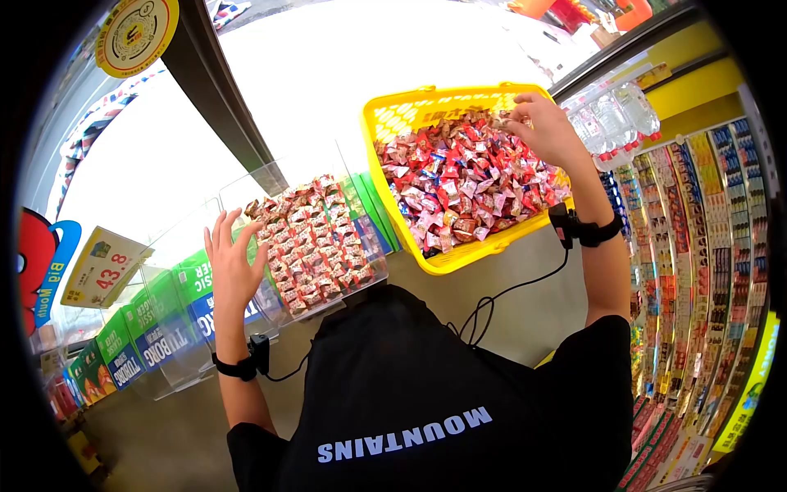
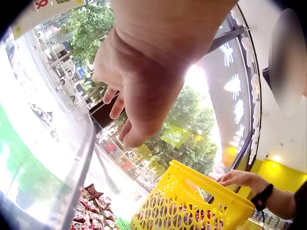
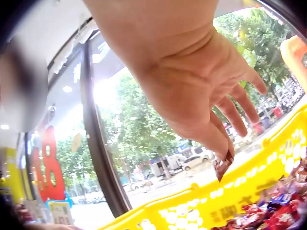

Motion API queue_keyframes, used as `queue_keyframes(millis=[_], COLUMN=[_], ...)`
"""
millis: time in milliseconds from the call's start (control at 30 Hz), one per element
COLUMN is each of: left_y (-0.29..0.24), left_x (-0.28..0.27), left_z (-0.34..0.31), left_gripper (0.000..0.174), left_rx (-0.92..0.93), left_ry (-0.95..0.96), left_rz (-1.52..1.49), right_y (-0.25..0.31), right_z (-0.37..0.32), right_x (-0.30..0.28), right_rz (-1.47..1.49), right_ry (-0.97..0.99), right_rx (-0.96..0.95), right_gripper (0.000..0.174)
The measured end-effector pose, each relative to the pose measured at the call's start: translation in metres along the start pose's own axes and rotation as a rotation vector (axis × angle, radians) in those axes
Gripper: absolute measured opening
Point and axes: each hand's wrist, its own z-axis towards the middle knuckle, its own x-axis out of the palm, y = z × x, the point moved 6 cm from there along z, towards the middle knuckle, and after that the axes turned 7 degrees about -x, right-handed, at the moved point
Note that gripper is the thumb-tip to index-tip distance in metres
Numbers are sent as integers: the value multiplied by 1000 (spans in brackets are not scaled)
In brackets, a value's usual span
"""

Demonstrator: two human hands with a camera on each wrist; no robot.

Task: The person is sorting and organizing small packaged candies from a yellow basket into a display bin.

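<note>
In the right wrist view, my right hand (image 3: 192, 91) pinches a small wrapped candy (image 3: 223, 166) between thumb and forefinger, above the far rim of a yellow basket (image 3: 192, 194). A heap of mixed wrapped candies (image 1: 467, 180) fills the basket in the head view. To its left, a clear plastic box (image 1: 379, 264) holds neat rows of red-and-white wrapped candies (image 1: 320, 246), with a few browner ones at its far left corner. My left hand (image 1: 235, 258) hovers by that box's left side, fingers spread and nothing between them.
Green and blue beer cartons (image 1: 197, 275) stand in a row under and left of the clear box. A price sign (image 1: 106, 266) rises at the left. Water bottles (image 1: 615, 123) and stocked shelves (image 1: 689, 246) are on the right. A dark window post (image 1: 217, 82) stands beyond the box.
</note>
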Motion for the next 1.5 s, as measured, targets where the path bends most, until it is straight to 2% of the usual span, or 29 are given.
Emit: queue_keyframes(millis=[33,100,167,233,267,333,433,500,600,667,767,833,933,1067,1200,1333,1500], left_y=[-7,-25,-52,-82,-96,-116,-132,-132,-127,-118,-102,-99,-95,-90,-88,-94,-97], left_x=[-6,-19,-37,-57,-67,-74,-69,-59,-53,-48,-38,-41,-44,-42,-50,-76,-76], left_z=[6,16,26,33,34,34,35,37,36,34,35,30,21,16,6,0,11], left_gripper=[32,32,40,45,52,53,46,42,39,38,37,43,36,41,39,34,32], left_rx=[28,86,179,277,327,406,463,468,469,446,426,391,337,299,275,308,309], left_ry=[-27,-75,-94,-100,-95,-97,-90,-97,-125,-145,-152,-155,-182,-187,-154,-153,-159], left_rz=[14,47,-16,-86,-123,-186,-286,-243,-288,-363,-392,-362,-380,-400,-356,-268,-252], right_y=[35,97,153,194,207,225,236,236,235,238,251,254,256,259,268,278,271], right_z=[-4,-12,-21,-25,-26,-26,-24,-22,-18,-16,-10,-10,-11,-9,-11,-13,-9], right_x=[-9,-4,9,20,26,37,54,59,67,74,79,85,84,87,81,79,76], right_rz=[18,206,293,384,429,509,520,502,550,557,538,545,560,579,610,593,600], right_ry=[-114,-159,-167,-94,-78,-77,-66,-49,24,32,-36,-23,16,45,106,96,23], right_rx=[-84,-284,-437,-547,-561,-609,-653,-623,-548,-562,-596,-597,-622,-637,-644,-688,-685], right_gripper=[20,23,18,17,16,13,12,13,14,13,12,12,12,12,12,13,11])
